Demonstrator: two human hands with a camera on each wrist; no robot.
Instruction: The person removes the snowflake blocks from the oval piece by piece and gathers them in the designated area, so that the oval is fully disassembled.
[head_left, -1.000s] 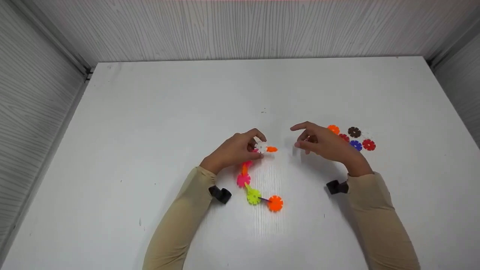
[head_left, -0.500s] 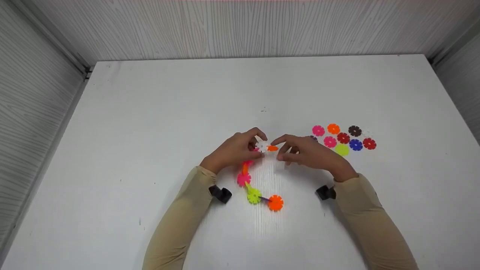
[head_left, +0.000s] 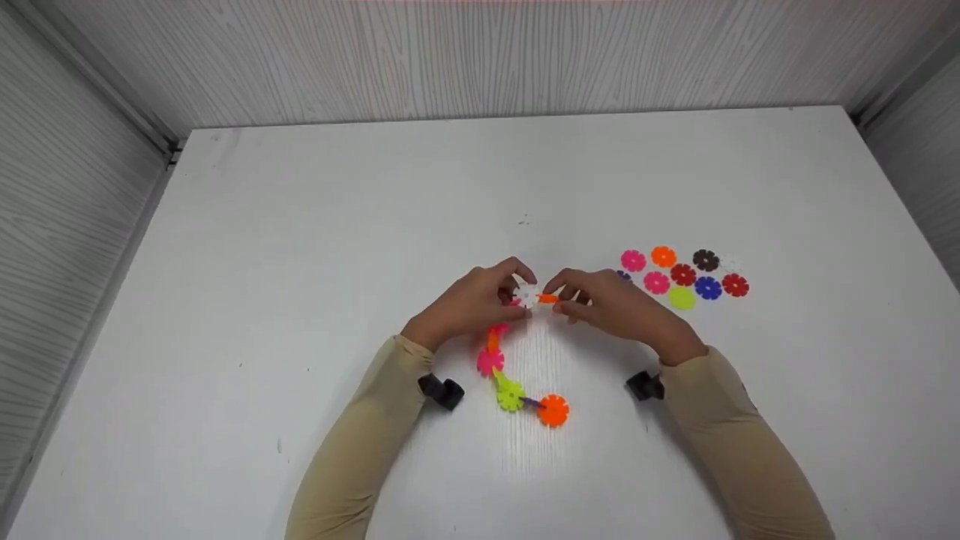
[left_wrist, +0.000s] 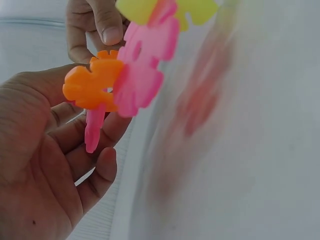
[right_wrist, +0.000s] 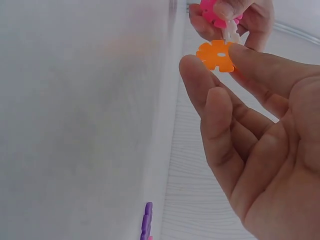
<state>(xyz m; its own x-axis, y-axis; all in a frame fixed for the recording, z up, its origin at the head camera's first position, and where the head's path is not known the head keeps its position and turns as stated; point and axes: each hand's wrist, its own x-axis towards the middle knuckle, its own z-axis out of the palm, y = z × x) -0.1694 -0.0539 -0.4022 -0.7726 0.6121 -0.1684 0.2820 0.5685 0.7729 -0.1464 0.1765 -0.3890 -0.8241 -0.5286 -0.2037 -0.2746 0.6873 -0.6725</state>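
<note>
My left hand (head_left: 476, 301) pinches a white notched plastic disc (head_left: 526, 295) at the free end of a chain of linked discs. An orange disc (right_wrist: 216, 56) is slotted edge-on into the white one, and my right hand (head_left: 611, 306) pinches it between thumb and fingertip. From the left hand the chain curves toward the front through a pink disc (head_left: 490, 361), a yellow-green disc (head_left: 511, 396) and an orange end disc (head_left: 553, 411). In the left wrist view, an orange disc (left_wrist: 90, 84) and a pink disc (left_wrist: 145, 57) of the chain overlap the left fingers.
To the right of the right hand, several loose discs lie flat on the white table (head_left: 337, 187), among them a black disc (head_left: 706, 260), a blue disc (head_left: 708, 288) and a red disc (head_left: 736, 285). Pale wood-grain panels (head_left: 480, 60) enclose the table at back and sides.
My right hand has moved left from beside the loose discs to the orange disc and now pinches it. The left hand has stayed nearly still, holding the white disc.
</note>
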